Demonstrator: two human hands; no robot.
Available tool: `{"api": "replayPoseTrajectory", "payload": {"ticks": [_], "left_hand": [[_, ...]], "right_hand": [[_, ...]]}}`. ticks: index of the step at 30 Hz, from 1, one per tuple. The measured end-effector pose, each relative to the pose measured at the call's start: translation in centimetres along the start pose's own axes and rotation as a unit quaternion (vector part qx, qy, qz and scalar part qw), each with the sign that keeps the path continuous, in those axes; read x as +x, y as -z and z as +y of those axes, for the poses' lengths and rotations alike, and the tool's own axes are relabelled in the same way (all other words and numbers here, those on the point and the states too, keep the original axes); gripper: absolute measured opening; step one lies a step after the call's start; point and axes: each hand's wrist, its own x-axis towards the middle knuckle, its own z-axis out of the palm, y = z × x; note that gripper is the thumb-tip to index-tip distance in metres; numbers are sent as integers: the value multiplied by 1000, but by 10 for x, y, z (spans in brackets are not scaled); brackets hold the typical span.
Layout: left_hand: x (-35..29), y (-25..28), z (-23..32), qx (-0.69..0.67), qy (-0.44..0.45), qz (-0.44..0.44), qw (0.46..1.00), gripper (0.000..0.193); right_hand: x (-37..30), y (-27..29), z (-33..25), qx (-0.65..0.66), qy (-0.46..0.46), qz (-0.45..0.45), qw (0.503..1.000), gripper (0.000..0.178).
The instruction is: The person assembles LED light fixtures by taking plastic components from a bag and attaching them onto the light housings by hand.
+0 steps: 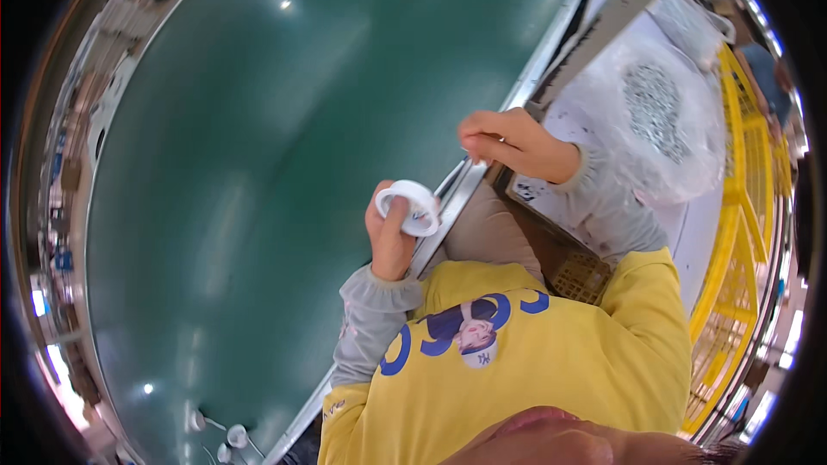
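Observation:
In my left hand is a white round plastic part, shaped like a ring or shallow cup. The thumb reaches into its opening, and a small shiny bit shows inside. This hand is over the near edge of a green conveyor belt. Farther right and a little higher, my right hand hovers by the belt's metal rail. Its thumb and fingertips are pinched together; whatever they may hold is too small or hidden to name. The two hands are apart.
A clear plastic bag of small metal pieces lies on a white table to my right. Beyond stand yellow racks. White parts with thin wires rest on the belt at lower left. A brown crate sits below the table.

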Motion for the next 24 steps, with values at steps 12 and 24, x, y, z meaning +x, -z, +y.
{"api": "replayPoseTrajectory", "payload": {"ticks": [12, 24], "left_hand": [[2, 4, 15, 16, -25, 51, 998, 23], [-1, 11, 11, 53, -34, 68, 996, 21]], "right_hand": [[46, -51, 37, 48, 29, -3, 998, 20], [41, -58, 36, 209, -2, 0, 978, 17]]}}
